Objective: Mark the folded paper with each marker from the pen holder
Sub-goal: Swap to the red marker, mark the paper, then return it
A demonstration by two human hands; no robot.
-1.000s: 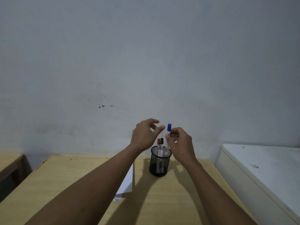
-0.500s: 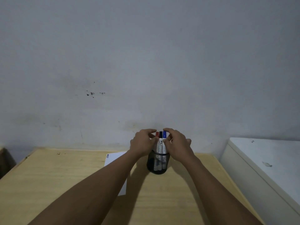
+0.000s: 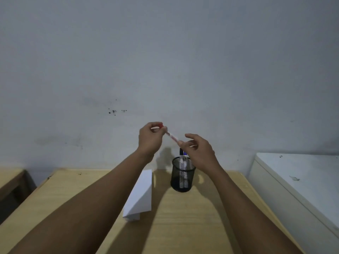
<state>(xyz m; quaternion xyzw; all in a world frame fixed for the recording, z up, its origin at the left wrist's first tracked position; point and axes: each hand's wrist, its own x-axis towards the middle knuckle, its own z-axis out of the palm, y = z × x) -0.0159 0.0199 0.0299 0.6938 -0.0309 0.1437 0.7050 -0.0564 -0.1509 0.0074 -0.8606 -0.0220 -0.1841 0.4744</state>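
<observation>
A black mesh pen holder [image 3: 182,177] stands on the wooden table [image 3: 183,226] and holds a black marker [image 3: 181,153] and a blue marker [image 3: 185,154]. A red marker [image 3: 172,137] is held slanted in the air above the holder. My left hand [image 3: 149,139] pinches its red-capped upper end. My right hand [image 3: 200,153] holds its lower end between fingertips. The folded white paper [image 3: 141,197] lies on the table left of the holder, partly behind my left forearm.
A white cabinet [image 3: 302,184] stands to the right of the table. A second wooden surface [image 3: 11,177] is at the far left. A grey wall runs directly behind the table.
The blue marker went back into the holder. The red marker has been lifted out and both hands now hold it up above the holder.
</observation>
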